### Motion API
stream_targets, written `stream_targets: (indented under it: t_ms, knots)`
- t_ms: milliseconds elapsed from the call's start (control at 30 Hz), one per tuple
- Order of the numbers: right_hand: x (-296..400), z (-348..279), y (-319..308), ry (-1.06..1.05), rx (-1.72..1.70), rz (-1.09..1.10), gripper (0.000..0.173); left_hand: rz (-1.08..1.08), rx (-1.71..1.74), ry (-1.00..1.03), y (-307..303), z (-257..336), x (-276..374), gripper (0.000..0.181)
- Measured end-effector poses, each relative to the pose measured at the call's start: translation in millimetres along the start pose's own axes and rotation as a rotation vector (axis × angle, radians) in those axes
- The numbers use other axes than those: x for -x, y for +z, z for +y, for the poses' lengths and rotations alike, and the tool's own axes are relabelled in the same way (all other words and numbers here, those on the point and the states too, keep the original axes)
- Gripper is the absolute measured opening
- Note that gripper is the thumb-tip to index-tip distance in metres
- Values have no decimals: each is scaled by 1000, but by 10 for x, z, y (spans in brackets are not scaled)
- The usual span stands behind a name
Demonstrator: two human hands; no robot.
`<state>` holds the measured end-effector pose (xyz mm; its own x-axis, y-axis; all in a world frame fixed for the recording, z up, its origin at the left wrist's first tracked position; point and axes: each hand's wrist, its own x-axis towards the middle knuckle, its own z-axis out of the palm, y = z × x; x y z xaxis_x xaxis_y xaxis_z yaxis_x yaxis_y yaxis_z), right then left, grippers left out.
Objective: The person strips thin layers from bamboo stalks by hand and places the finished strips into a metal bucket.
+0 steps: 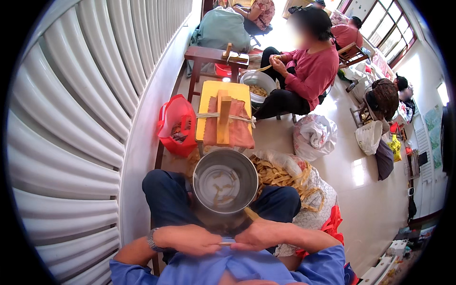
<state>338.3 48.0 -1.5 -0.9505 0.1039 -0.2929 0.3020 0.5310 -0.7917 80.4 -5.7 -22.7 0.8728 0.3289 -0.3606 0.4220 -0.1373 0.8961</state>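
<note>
My left hand (192, 239), with a metal-banded watch (154, 240) at its wrist, pinches one end of a thin pale strip (226, 243) close to my blue shirt. The strip's other end is in my right hand (259, 235). A wider yellowish strip (251, 213) sticks up from the right hand beside the pot's rim. Just beyond my hands, between my knees, stands a round metal pot (199, 194) with several small yellowish pieces (224, 197) on its bottom. Many long tan strips (278, 172) lie heaped in a patterned sack (320, 185) to the right of the pot.
Behind the pot, a yellow-topped stand (205, 92) carries a reddish cloth and a wooden block (223, 121) tied on with cord. A red bag (185, 142) stands left of it, near a white radiator (89, 107). A co-worker in pink (313, 71) sits beside a white bucket (262, 80).
</note>
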Motion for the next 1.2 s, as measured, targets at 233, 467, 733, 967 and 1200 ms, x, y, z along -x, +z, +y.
stream_targets:
  t_ms: [233, 467, 733, 967, 1200]
  knots:
    - [28, -112, -220, -16, -74, 218, 33, 279, 57, -6, -225, 114, 272, 28]
    - [223, -113, -482, 87, -424, 328, 34, 748, 620, 213, -446, 173, 398, 16]
    - [352, -220, -644, -103, -1035, 459, 39, 971, 712, 385, -408, 14, 59, 16]
    - [-133, -81, -518, 149, -38, 493, 45, 746, 1072, 353, -162, 142, -345, 33]
    - [-275, 18, -363, 183, 20, 658, 54, 948, 900, 165, -151, -210, -475, 33]
